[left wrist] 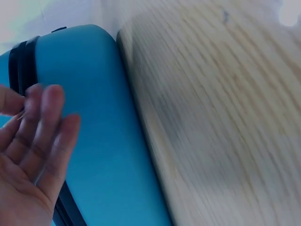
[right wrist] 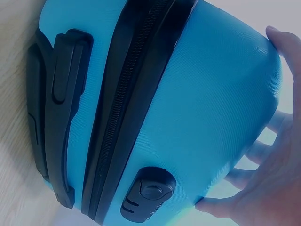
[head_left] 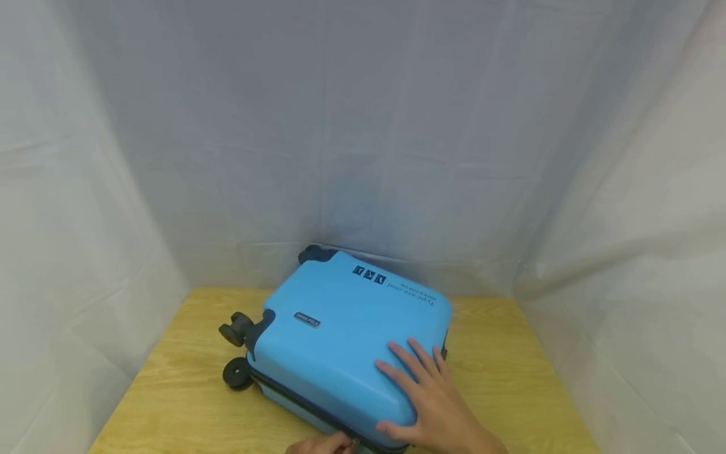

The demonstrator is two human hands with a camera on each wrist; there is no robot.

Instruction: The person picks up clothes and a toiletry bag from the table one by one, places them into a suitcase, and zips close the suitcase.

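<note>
A: White cloth hangs on all sides, and a wooden table [head_left: 187,391] stands in front of it.

B: What lies on the table?

A: A blue suitcase [head_left: 340,334], flat on its side, black wheels [head_left: 235,329] pointing to the left. A black zipper [right wrist: 127,108] runs round its edge, with a lock [right wrist: 146,194] and a handle [right wrist: 63,94] beside it.

B: And the hands?

A: The right hand [head_left: 433,397] lies flat on the near corner of the lid, fingers spread and straight, thumb over the edge. The left hand [head_left: 320,446] sits at the zipper along the near side, barely in view; from the wrist its fingers [left wrist: 44,122] look loosely extended. Whether it pinches the pull, I cannot tell.
</note>
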